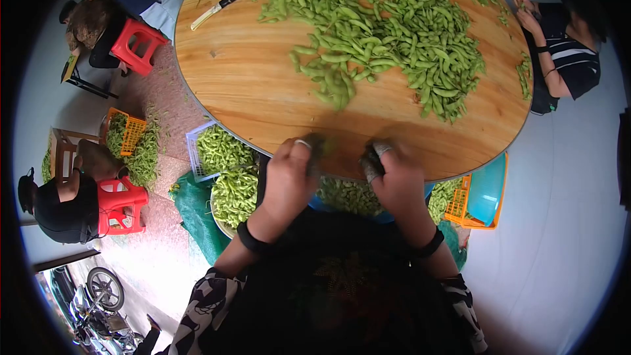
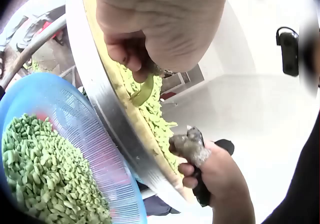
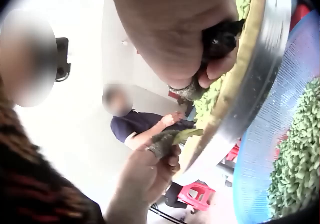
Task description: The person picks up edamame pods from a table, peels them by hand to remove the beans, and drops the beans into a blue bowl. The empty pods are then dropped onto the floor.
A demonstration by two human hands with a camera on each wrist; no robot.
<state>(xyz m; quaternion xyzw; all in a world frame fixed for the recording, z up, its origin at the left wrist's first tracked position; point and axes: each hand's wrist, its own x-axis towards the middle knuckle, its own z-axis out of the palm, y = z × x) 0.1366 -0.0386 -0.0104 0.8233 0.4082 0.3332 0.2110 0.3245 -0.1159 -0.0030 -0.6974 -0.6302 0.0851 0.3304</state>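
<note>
Both hands are near the front edge of the round wooden table. My left hand pinches a green bean pod between thumb and fingers; the pod's tip sticks out past them. Curled fingers of my right hand grip a black-handled tool, its working end largely hidden by the hand. Worn grey wrapping covers the left thumb, and similar wrapping shows on the right thumb. Beyond the hands lies a big heap of green pods, with a smaller cluster nearer to me.
Under the table edge, a blue basket holds shelled beans. A knife lies on the table at the far left. At left stand a white crate and red stools; an orange basket stands at right. Several people sit around.
</note>
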